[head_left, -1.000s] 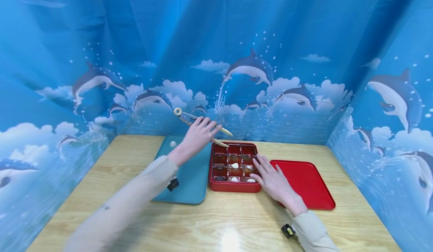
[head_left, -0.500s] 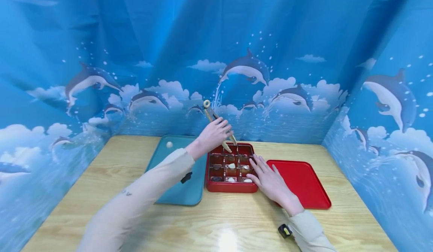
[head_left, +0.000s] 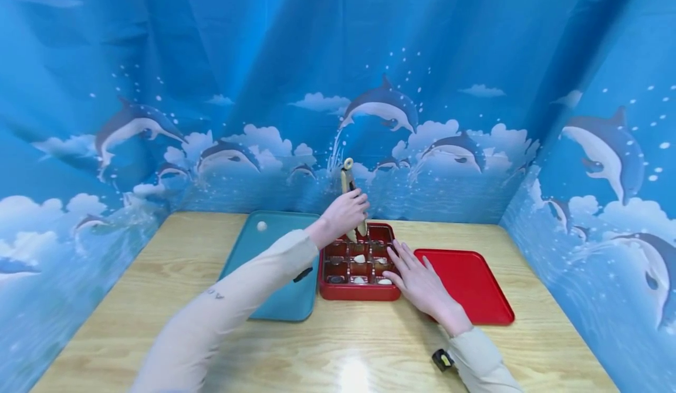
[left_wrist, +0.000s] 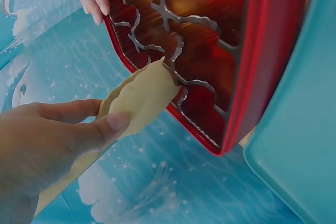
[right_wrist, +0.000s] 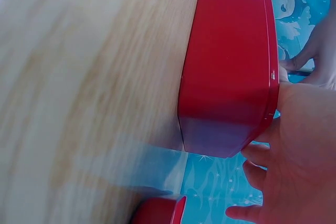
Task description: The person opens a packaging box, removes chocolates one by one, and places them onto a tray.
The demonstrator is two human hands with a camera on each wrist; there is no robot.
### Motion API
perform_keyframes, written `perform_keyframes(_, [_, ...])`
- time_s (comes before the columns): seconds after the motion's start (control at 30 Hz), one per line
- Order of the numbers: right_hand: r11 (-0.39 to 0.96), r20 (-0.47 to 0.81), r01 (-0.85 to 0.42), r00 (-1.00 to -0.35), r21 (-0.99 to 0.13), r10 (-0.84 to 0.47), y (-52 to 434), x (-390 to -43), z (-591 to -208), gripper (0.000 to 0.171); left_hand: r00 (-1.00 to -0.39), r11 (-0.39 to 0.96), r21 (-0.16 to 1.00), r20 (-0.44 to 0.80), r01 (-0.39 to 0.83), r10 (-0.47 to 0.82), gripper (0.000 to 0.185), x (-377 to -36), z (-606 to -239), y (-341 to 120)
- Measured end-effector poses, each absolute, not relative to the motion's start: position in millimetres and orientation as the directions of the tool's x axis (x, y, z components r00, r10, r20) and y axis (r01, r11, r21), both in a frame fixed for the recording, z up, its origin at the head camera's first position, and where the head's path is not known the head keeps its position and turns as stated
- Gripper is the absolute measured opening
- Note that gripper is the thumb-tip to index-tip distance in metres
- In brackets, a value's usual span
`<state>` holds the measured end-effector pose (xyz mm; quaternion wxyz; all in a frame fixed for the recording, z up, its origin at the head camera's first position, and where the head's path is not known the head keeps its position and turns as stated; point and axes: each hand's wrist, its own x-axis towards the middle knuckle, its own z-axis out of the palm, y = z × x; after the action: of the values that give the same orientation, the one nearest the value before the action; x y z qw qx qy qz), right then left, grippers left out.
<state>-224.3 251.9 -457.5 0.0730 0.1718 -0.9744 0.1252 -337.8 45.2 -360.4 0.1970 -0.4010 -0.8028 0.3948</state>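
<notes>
A red box [head_left: 359, 291] with a grid of small compartments sits mid-table; several cells hold white pieces [head_left: 360, 258]. My left hand [head_left: 345, 212] grips beige tongs [head_left: 348, 183] held almost upright, their tips down in the box's far row. In the left wrist view the tongs' tip [left_wrist: 144, 93] touches a divider of the red box [left_wrist: 262, 56]. My right hand [head_left: 417, 278] lies flat with straight fingers on the box's right edge; the right wrist view shows this hand [right_wrist: 299, 150] against the box wall [right_wrist: 231, 66].
A teal tray [head_left: 280, 275] lies left of the box with one white ball [head_left: 261, 226] at its far end. A red lid [head_left: 470, 287] lies to the right. Blue dolphin-print curtains enclose the wooden table [head_left: 338, 352] on three sides.
My left hand has swung the tongs from a flat slant to nearly upright and moved right, lowering the tips into the box's far row. The right hand has stayed on the box.
</notes>
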Motion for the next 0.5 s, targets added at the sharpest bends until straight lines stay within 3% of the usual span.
perform_keyframes(0.3, [0.908, 0.17, -0.361, -0.929, -0.213, -0.329, 249.5, -224.6, -456.7, 0.069, -0.613, 0.337, -0.787, -0.065, 0.517, 0.788, 0.025, -341.8, -364.1, 53.9])
perform_keyframes(0.5, [0.917, 0.147, -0.341, -0.938, -0.208, -0.315, 252.8, -224.6, -456.1, 0.069, -0.623, 0.381, -0.774, -0.022, 0.505, 0.782, 0.022, -339.1, -367.7, 56.7])
